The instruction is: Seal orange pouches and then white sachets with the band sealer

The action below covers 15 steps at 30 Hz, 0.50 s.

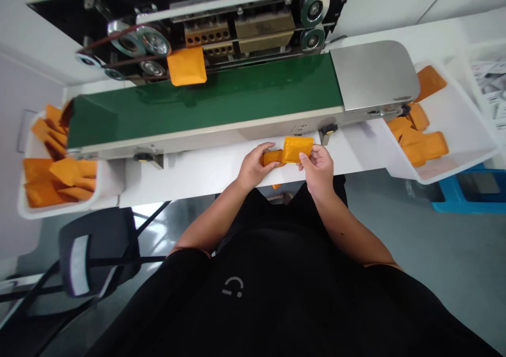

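Note:
In front of the green conveyor belt [253, 96], both hands are over the white table edge. My right hand [319, 171] pinches an orange pouch [296, 149] with the thumb on its face. My left hand [254, 168] is closed around another orange pouch [272, 158], held lower and partly behind the first one; its far end is hidden. On the belt side, a further orange pouch [187, 67] hangs from the band sealer's belts [237, 35], its lower part lying over the green surface.
A white bin [109, 188] heaped with orange pouches stands at the left end of the conveyor. At the right end, another white bin [466, 151] holds several pouches. A black chair [98, 246] is at lower left, a blue stool [454, 193] at right.

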Motion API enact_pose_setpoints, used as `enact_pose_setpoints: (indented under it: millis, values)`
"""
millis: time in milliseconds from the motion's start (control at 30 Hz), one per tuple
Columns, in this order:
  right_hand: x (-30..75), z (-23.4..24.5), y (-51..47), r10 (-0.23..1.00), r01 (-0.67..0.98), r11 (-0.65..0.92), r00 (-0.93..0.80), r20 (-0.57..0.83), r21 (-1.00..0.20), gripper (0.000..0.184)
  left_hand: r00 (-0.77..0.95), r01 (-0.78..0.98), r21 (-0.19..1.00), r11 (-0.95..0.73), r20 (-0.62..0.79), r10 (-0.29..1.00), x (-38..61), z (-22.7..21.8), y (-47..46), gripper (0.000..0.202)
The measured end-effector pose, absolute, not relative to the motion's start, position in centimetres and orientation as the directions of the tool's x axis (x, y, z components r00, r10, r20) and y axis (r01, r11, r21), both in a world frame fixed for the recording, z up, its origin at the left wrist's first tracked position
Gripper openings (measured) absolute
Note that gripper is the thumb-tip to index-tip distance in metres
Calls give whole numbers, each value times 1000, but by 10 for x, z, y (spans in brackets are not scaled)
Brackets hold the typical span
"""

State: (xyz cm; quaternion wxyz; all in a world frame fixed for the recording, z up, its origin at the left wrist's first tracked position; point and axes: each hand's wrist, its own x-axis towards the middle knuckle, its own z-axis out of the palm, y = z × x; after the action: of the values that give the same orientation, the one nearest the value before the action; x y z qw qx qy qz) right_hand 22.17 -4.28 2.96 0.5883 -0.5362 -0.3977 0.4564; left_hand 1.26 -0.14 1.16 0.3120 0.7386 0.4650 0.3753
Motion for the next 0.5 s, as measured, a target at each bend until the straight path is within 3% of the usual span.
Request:
enact_pose_setpoints:
  millis: [267,400,500]
  values:
    - [277,133,-1,957,-184,173,265,121,-968,27,293,475,805,-356,237,926,13,13,-1,52]
    - [317,160,66,960,-35,110,262,98,-993,12,286,477,813,-334,215,934,13,15,-2,51]
    - [342,162,114,976,53,82,196,91,-995,14,282,478,818,-320,202,938,13,16,-2,53]
